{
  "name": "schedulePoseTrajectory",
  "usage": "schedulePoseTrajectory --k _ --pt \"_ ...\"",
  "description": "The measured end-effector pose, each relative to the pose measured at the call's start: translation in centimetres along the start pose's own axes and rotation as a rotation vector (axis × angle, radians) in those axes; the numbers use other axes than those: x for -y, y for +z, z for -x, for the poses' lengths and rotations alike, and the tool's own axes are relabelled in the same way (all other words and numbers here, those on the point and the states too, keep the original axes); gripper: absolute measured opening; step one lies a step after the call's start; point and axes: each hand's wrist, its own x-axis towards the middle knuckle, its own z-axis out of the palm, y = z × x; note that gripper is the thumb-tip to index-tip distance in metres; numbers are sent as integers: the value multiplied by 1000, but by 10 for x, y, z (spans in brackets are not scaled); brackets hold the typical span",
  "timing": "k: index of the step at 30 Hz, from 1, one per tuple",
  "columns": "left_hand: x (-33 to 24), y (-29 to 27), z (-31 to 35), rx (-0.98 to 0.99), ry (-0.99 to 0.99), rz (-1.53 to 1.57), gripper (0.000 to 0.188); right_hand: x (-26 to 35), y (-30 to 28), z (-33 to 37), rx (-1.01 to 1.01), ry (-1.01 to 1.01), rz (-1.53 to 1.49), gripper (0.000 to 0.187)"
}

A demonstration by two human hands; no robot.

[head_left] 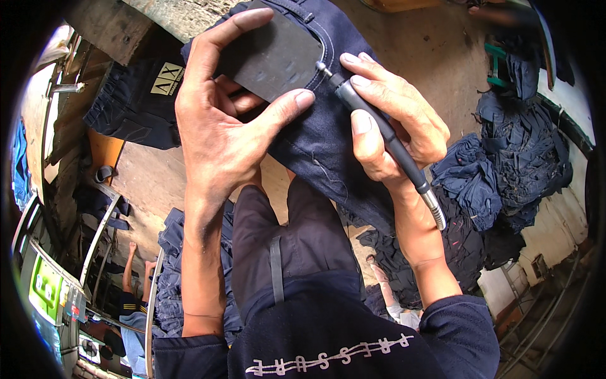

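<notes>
In the head view, your left hand point(218, 136) clasps a dark plate point(271, 60) against the navy garment point(334, 142) before you; your right hand point(410, 120) pinches a pen-like tool point(390, 136), tip by the stitching point(327, 47). Work looks underway; how much remains is unclear.

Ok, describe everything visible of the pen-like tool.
The tool is slim, with a dark, plastic-looking body, a small rounded metal tip and a ribbed, silvery sleeve behind. The right hand grips it at a slant between thumb and fingers, tip over the blue cloth beside the dark plate. Whether the tip touches either is unclear.
</notes>
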Motion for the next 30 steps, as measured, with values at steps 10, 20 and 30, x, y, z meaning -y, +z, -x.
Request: schedulePoseTrajectory --k 10,20,30 --pt "36 -27 -9 116 264 -201 82 -1 -1 0 10 -18 -6 32" --pt "25 -17 -6 97 242 -171 83 -1 1 3 -16 -14 -2 32" --pt "21 -47 -9 154 205 -136 49 29 8 13 64 -66 -82 31"
